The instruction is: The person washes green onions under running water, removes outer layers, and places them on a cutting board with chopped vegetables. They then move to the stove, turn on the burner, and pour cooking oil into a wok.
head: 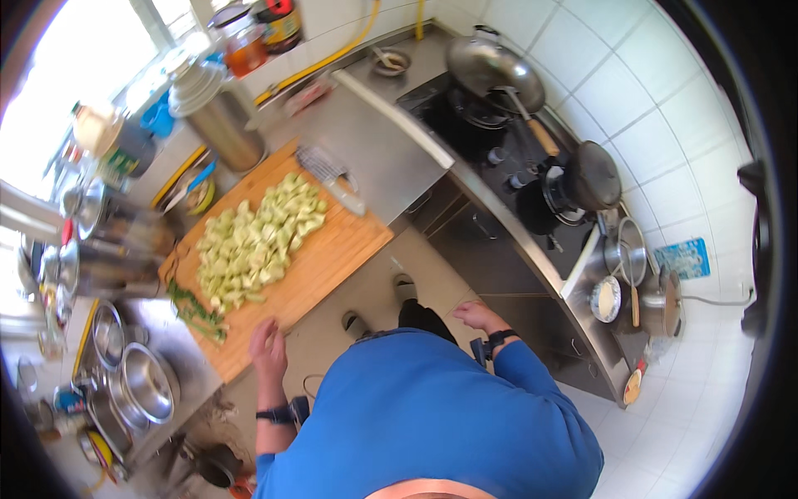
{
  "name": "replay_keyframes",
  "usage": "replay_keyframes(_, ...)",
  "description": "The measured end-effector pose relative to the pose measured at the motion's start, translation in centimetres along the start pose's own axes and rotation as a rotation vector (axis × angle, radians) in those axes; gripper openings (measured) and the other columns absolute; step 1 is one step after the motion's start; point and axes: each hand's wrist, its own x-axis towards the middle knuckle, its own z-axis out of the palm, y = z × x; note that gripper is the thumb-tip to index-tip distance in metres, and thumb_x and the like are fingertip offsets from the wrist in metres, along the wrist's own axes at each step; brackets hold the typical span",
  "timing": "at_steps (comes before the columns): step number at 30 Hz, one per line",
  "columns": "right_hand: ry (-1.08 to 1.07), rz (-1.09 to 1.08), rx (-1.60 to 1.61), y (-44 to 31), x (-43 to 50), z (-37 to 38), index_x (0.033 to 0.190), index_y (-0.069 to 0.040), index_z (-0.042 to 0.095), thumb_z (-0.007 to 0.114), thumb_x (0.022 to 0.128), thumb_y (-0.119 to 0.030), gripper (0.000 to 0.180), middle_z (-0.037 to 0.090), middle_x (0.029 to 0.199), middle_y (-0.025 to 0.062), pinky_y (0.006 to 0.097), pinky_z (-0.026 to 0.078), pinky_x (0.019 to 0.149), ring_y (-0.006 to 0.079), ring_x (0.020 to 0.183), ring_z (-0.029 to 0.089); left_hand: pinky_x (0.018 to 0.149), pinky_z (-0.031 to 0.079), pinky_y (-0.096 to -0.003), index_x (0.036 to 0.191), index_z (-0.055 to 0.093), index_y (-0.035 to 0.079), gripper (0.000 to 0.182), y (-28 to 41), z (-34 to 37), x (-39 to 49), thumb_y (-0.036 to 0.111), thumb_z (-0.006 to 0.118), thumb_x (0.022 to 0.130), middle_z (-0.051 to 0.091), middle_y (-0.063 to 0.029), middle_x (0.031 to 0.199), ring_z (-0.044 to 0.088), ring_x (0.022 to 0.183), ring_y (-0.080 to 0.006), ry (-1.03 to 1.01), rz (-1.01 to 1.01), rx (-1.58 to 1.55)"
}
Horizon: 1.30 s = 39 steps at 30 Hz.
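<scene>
My left hand (268, 346) is beside the near edge of a wooden cutting board (349, 240), empty, with its fingers loosely bent. A wide heap of chopped pale green vegetable pieces (262, 234) covers much of the board. Green leafy stems (196, 315) lie at its left end, closest to my left hand. Across the board's far right corner rests a kitchen knife (340, 187) with a light grey handle and a blade that looks patterned. Held out over the floor, my right hand (477, 316) touches nothing; its fingers are slightly curled and no object shows in them.
A steel wok (495, 68) and a dark lidded pan (592, 174) sit on the gas stove (436, 109) at right. Behind the board stands a steel thermos (218, 118). Metal bowls (149, 383) are stacked at left. A cooking pot (661, 305) occupies the right counter.
</scene>
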Motion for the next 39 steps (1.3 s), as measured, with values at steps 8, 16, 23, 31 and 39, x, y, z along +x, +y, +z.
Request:
replay_keyframes(8,-0.121,0.809,0.190,5.9,-8.6,2.5,0.095,0.003,0.069,0.065,0.086,-0.031,0.035,0.064,0.070,0.0132,0.0408,0.049,0.049,0.0246,0.054,0.060,0.095,0.047,-0.0407,0.110,0.063,0.001,0.033,0.9,0.0,0.4,0.002,0.063,0.077,0.061,-0.0181,0.119,0.058,0.110,-0.0344,-0.002,0.124,0.184)
replay_keyframes(16,-0.026,0.466,0.271,8.7,-6.5,0.4,0.092,0.000,0.069,0.065,0.086,-0.031,0.032,0.063,0.071,0.0085,0.0350,0.048,0.049,0.0187,0.059,0.060,0.102,0.039,-0.0446,0.112,0.061,0.004,0.041,0.8,3.5,-1.7,0.009,0.066,0.072,0.054,-0.0182,0.128,0.049,0.120,-0.0373,-0.003,0.049,0.517)
replay_keyframes(23,0.053,0.379,0.408,14.3,-9.8,-0.6,0.090,0.003,0.069,0.064,0.085,-0.031,0.035,0.064,0.068,0.0115,0.0377,0.047,0.049,0.0228,0.054,0.059,0.109,0.027,-0.0501,0.118,0.058,0.008,0.051,2.4,6.2,-2.3,0.022,0.068,0.070,0.049,-0.0156,0.137,0.039,0.131,-0.0350,-0.029,-0.160,0.811)
replay_keyframes(31,-0.052,0.809,0.442,23.1,-18.0,-0.4,0.088,0.000,0.065,0.066,0.086,-0.031,0.031,0.060,0.068,0.0111,0.0374,0.041,0.038,0.0198,0.052,0.057,0.110,0.029,-0.0509,0.124,0.054,0.008,0.058,5.3,8.7,-2.6,0.029,0.071,0.072,0.046,-0.0125,0.143,0.038,0.133,-0.0341,-0.013,-0.326,0.993)
replay_keyframes(39,0.090,0.516,0.394,24.0,-19.6,-0.6,0.078,0.000,0.070,0.060,0.082,-0.039,0.040,0.067,0.072,0.0188,0.0429,0.049,0.067,0.0307,0.066,0.062,0.108,0.036,-0.0487,0.143,0.042,0.006,0.076,0.6,8.7,-1.6,0.046,0.065,0.083,0.037,-0.0165,0.151,0.039,0.135,-0.0348,-0.165,-0.383,1.181)
